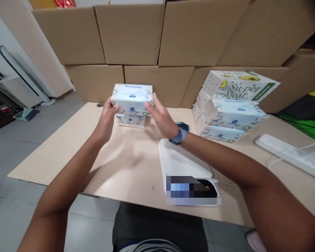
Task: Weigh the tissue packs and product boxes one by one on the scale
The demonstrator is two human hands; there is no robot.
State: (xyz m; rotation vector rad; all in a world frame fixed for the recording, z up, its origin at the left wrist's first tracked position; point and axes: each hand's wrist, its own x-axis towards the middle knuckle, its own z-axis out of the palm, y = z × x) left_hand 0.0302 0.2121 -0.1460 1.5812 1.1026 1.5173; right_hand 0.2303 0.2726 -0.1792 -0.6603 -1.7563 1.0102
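A pale blue and white tissue pack [132, 99] with a floral print is gripped at both ends. My left hand [108, 117] presses its left end, thumb on the front face. On the right end, my right hand [161, 117] holds it the same way; a blue watch [180, 133] is on that wrist. Directly beneath is a second tissue pack [131, 121] standing on the table [115, 161]. Whether the upper pack rests on it or hovers just above, I cannot tell.
Stacked tissue packs [233, 113] stand at the right beside a white "Su-per Meal" box [241, 87]. A white scale-like device [183, 159] lies near the front edge. Further right is a power strip [283, 147] with cables. Cardboard boxes [131, 35] form a wall behind.
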